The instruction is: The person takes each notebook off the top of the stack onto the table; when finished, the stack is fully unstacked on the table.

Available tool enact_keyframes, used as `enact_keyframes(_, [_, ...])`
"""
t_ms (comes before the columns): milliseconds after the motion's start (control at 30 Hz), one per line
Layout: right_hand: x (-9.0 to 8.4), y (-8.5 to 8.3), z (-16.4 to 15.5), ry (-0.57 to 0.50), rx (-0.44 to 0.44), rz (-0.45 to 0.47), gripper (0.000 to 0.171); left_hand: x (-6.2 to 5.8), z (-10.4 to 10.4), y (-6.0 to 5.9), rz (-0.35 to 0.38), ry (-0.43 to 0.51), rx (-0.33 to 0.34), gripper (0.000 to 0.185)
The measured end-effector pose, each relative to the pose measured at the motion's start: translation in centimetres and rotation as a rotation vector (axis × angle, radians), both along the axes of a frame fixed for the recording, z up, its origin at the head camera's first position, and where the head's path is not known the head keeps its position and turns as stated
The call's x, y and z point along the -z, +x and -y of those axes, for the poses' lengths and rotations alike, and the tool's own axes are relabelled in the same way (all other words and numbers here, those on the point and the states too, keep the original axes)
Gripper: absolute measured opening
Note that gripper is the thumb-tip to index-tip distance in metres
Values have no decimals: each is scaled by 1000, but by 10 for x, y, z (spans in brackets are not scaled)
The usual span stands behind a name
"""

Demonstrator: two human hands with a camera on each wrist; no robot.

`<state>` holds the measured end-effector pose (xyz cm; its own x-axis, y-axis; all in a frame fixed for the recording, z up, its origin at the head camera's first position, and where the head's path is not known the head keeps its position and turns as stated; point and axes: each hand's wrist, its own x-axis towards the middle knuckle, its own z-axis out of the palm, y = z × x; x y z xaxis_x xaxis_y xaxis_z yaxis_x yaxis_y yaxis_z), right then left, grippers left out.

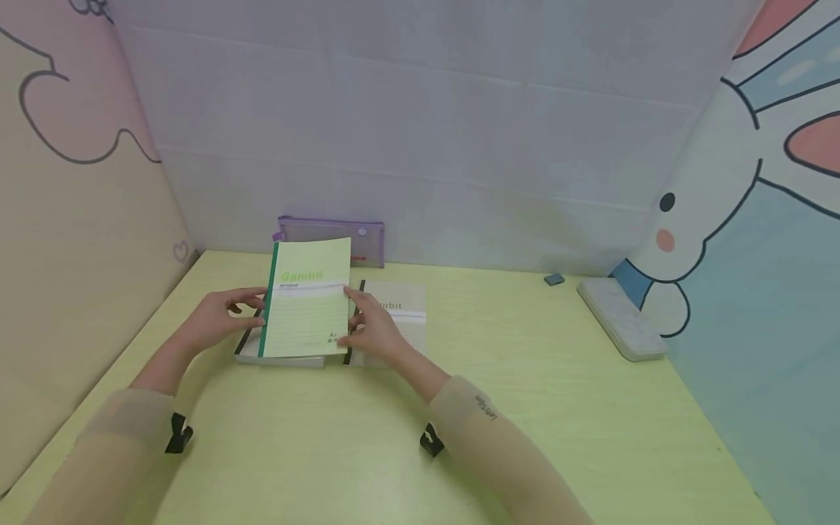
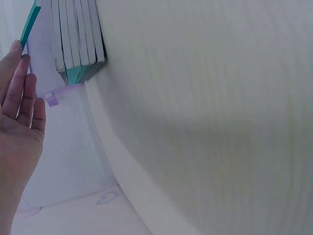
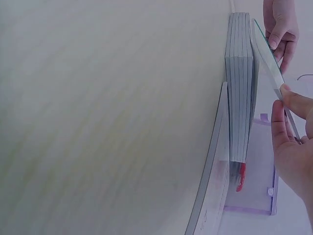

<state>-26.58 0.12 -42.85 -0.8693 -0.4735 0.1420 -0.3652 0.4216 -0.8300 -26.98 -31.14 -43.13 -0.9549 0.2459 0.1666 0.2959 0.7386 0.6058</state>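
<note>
Your right hand [image 1: 374, 329] pinches the right edge of the green notebook [image 1: 307, 299]: thumb on top near the upper corner, fingers curled against the edge below it. In the right wrist view those fingertips [image 3: 288, 98] sit right on the thin edge of the cover, which stands tilted away from the stack of notebooks [image 3: 239, 98] beneath it. Your left hand [image 1: 219, 312] is at the notebook's other side, by the dark green spine, with the fingers fairly straight and close together; the left wrist view shows them [image 2: 22, 93] flat and just touching the spine edge, not wrapped round it.

The green notebook is the landmark here. It is raised at its far end and rests at its near end on the stack (several grey-edged books, seen edge-on from both wrists). Just to its right, partly under your right hand, lies a beige notebook [image 1: 407, 310] flat on the yellow-green table [image 1: 525, 408]. Behind the green notebook, against the back wall, stands a purple mesh pencil case [image 1: 364, 237]. Well to the right of it, near the right wall, lie a small dark eraser [image 1: 554, 278] and a long white box [image 1: 620, 317].
</note>
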Motion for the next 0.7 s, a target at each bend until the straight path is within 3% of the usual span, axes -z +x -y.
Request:
enact_keyframes(300, [-16,-5,-19,0,-8,4,94,-18,-14,-4,-41,38,31,66])
enact_keyframes(700, [-43,-11,-60,-2,2,-85,77,-52,-48,-3,-45,82,120,75])
